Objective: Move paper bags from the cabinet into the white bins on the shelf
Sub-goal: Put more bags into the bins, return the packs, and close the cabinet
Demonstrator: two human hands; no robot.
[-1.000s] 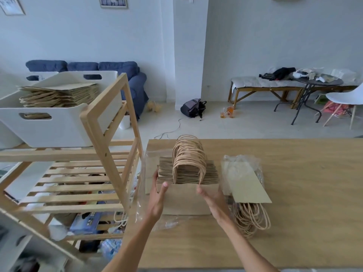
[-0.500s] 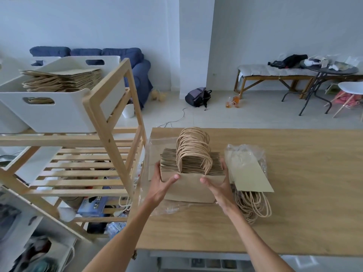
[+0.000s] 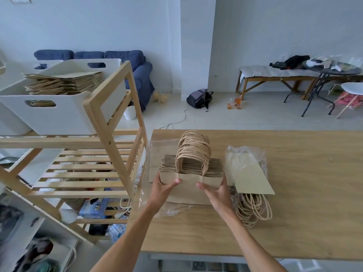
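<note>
A thick stack of brown paper bags (image 3: pixel 191 169) with twine handles arching up stands on edge on the wooden cabinet top (image 3: pixel 294 193). My left hand (image 3: pixel 163 188) grips its left end and my right hand (image 3: pixel 217 191) grips its right end, thumbs on the near face. To the left, a white bin (image 3: pixel 64 114) on the top level of the wooden shelf (image 3: pixel 110 138) holds a flat pile of brown paper bags (image 3: pixel 64 82).
A second bundle of bags in clear plastic (image 3: pixel 248 173) lies right of my hands, its twine handles (image 3: pixel 253 211) spilling toward me. Another white bin (image 3: pixel 11 79) sits further left. Lower shelf slats, clutter, a sofa, a bench and a round table lie around.
Both hands closed around the ends of the bag stack, which now sits a little higher. The camera view tilted down and the shelf shifted in frame.
</note>
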